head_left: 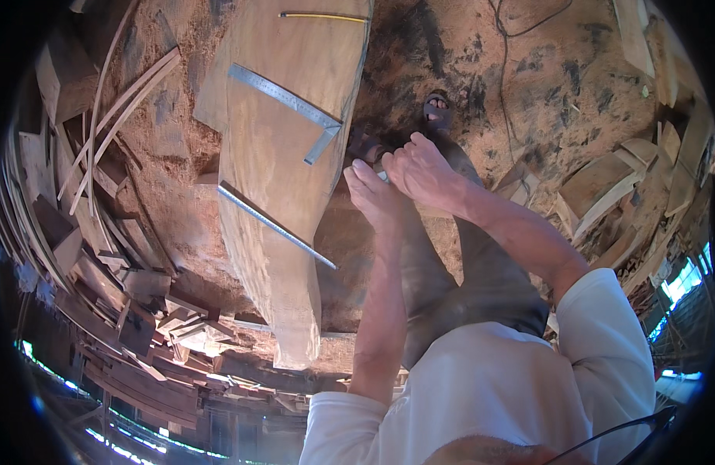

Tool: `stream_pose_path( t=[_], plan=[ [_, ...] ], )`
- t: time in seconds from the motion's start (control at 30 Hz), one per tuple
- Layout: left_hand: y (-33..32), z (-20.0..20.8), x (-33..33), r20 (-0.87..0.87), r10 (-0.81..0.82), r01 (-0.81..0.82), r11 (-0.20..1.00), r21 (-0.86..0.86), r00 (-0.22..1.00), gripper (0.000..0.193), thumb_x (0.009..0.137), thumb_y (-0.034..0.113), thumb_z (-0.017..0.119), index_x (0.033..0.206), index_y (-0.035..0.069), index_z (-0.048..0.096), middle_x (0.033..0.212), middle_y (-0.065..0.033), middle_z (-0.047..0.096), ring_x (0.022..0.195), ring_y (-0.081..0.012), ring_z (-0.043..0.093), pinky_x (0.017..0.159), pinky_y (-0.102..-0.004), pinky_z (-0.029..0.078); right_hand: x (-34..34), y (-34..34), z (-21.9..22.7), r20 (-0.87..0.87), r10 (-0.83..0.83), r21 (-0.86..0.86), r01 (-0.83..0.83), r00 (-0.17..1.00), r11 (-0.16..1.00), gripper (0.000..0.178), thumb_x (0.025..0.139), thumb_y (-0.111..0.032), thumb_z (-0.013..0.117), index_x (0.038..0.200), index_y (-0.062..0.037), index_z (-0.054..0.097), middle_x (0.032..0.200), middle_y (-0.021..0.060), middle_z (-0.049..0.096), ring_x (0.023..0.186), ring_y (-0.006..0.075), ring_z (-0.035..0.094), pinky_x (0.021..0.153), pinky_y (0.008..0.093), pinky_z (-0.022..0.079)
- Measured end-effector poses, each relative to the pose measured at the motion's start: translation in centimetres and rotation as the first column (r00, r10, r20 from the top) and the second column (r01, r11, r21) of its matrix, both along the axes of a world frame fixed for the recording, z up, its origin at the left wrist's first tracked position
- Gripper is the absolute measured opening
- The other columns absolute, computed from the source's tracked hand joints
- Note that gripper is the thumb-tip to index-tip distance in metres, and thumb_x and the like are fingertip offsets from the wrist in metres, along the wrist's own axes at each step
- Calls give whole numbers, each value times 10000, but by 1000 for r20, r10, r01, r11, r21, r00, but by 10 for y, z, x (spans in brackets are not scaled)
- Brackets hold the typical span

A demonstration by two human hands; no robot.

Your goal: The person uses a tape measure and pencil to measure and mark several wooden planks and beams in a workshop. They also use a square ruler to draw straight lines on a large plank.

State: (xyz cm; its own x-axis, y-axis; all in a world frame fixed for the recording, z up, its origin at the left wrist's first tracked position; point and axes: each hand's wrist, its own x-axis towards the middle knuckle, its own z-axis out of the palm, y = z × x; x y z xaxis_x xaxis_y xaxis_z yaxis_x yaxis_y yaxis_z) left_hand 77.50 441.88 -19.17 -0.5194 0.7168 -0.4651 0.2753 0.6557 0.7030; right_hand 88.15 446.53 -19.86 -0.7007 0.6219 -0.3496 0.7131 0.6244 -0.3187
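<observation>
No packages, labels, signs or screens show anywhere; neither on the wooden plank, nor on the sawdust floor, nor among the offcuts.

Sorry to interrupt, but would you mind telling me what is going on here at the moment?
A person stands beside a large wooden slab in a workshop strewn with offcuts and sawdust. Both hands meet at the slab's edge: the left hand and right hand together grip a small pale object, too hidden to identify. A metal square and a straight ruler lie on the slab.
</observation>
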Motion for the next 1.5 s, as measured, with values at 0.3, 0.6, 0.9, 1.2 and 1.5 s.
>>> stream_pose_path(
  t=[0.3,0.6,0.9,1.2,1.5],
  plan=[
    [-35,-133,-72,-376,-230,258,966,25,897,423,1040,325,645,1221,-52,580,1083,-239,593,1020,-410,551,921,-529,435,3,-30,-104,49,-431,-475,401,901,783,280,944,-319,701,1015,-49,683,816,183,736,800,381,730,723,462,518],
    [-65,-169,-132,-413,-645,676,731,-88,644,487,843,150,769,1307,78,640,1181,-136,642,1088,-387,594,929,-513,482,-51,-51,-163,201,-965,-886,451,171,-105,415,1035,-398,674,1042,17,682,971,84,714,805,162,683,778,334,597],
    [-36,-176,-142,-421,-660,733,680,16,622,583,864,291,805,1385,102,626,1326,-140,620,1212,-361,580,1037,-556,433,-79,-52,-172,359,-910,-847,336,-209,-411,284,1031,-285,696,1144,-38,615,1003,78,708,825,190,732,802,370,585],
    [66,-208,-197,-628,-619,796,605,1,471,918,855,491,802,1591,79,439,1685,-134,377,1553,-316,361,1261,-576,226,-98,-49,-163,349,-881,-901,146,-319,-409,299,1002,-174,691,1181,30,567,965,85,626,725,183,698,713,324,626],
    [67,-225,-205,-629,-646,815,578,-35,432,1028,874,673,692,1630,60,362,1710,-115,336,1586,-314,295,1295,-566,126,-106,-55,-165,310,-876,-918,122,-370,-377,264,1021,-181,697,1185,-11,579,971,45,597,823,175,680,759,363,625]
  ],
)
